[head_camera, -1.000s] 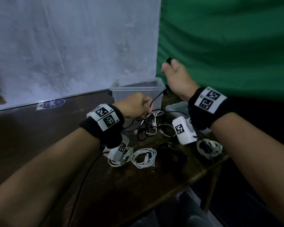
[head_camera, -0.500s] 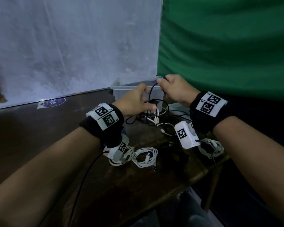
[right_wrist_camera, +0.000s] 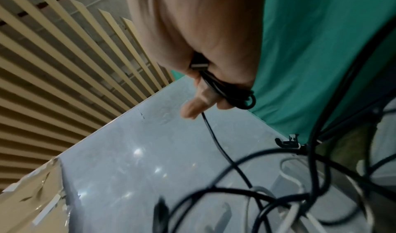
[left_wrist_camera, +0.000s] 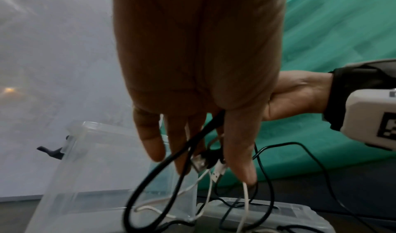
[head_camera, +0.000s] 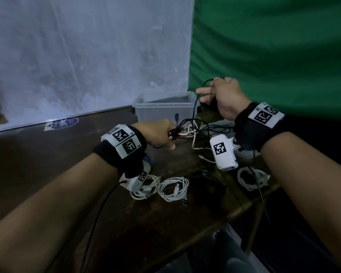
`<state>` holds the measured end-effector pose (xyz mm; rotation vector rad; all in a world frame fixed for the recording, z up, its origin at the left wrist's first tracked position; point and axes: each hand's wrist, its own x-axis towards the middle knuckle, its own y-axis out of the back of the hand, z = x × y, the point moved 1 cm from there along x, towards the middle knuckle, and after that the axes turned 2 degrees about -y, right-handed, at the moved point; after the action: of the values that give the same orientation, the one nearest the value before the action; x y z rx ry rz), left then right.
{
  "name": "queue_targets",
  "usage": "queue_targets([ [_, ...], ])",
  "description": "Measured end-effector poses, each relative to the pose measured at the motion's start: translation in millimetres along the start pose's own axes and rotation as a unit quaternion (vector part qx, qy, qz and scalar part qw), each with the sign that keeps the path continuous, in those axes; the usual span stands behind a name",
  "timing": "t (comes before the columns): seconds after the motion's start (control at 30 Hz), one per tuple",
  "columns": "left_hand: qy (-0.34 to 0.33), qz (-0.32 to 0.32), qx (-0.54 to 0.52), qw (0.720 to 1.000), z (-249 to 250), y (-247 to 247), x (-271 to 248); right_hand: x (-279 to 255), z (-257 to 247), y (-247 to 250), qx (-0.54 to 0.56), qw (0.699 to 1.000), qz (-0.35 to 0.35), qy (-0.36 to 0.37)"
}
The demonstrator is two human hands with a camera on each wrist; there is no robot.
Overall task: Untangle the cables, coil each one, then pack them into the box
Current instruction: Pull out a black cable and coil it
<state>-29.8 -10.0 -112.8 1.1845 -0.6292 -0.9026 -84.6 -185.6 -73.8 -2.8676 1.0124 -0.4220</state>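
- Compared with half a second ago, the right hand (head_camera: pixel 225 97) has risen to the upper right of the frame; its fingers (right_wrist_camera: pixel 193 108) pinch a black cable (head_camera: pixel 195 107) with small loops.
- The left hand (head_camera: pixel 158 134) has moved lower and grips the tangle (head_camera: pixel 187 131) at the centre, above the desk (head_camera: pixel 47 158).
- This pull probably frees the black cable for coiling.
- The box (head_camera: pixel 165 107) stands behind; white coils (head_camera: pixel 173 189) lie at lower centre.

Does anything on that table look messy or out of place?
Yes: a tangle of black and white cables sits before the clear box, gripped by the left hand; nearer, white cable coils lie neat.
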Motion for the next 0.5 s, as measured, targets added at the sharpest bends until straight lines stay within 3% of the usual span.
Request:
queue_targets([
  [0.1, 0.035, -0.06, 0.038, 0.997, -2.0, -1.2, -0.9, 1.4, -0.4, -1.9, 0.031, 0.999, -0.028, -0.002],
  [0.37, 0.108, -0.155, 0.0, 0.982, 1.5, 11.9, -7.2, 6.8, -0.1, 0.2, 0.024, 0.999, -0.032, 0.032],
  [0.5, 0.152, -0.122, 0.033, 0.98, -1.5, 11.9, -2.0, 6.7, -1.8, -1.4, 0.005, 0.997, -0.042, 0.058],
])
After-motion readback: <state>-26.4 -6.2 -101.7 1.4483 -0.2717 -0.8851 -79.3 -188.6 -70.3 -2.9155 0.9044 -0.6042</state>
